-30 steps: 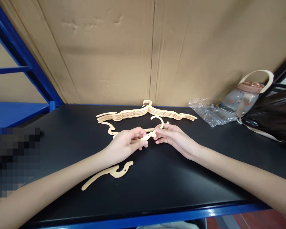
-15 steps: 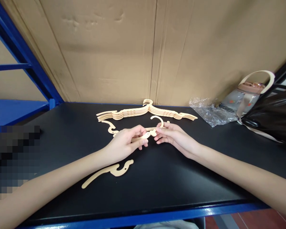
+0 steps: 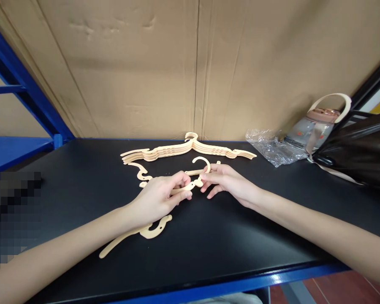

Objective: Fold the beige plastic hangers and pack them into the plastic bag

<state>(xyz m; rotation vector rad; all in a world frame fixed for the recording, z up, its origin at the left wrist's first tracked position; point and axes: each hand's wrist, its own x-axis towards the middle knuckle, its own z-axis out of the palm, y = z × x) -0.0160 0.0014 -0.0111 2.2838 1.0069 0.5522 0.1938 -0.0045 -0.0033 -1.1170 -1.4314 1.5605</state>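
Flat cream hanger arm [image 3: 191, 185], nearly level, tip against curved cream hook [image 3: 201, 160]

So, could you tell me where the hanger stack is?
Head view: the hanger stack lies centre-back on the table, near the cardboard wall, left of the plastic wrap.

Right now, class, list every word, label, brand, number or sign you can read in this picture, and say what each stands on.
No text can be read.
Water bottle: small reddish marks on its clear body, too blurred to read.
Cardboard wall, stacked hangers, black bag, the hanger arm in the left hand, the hook piece at the right hand: no print shows.
Pixelated patch: hidden.
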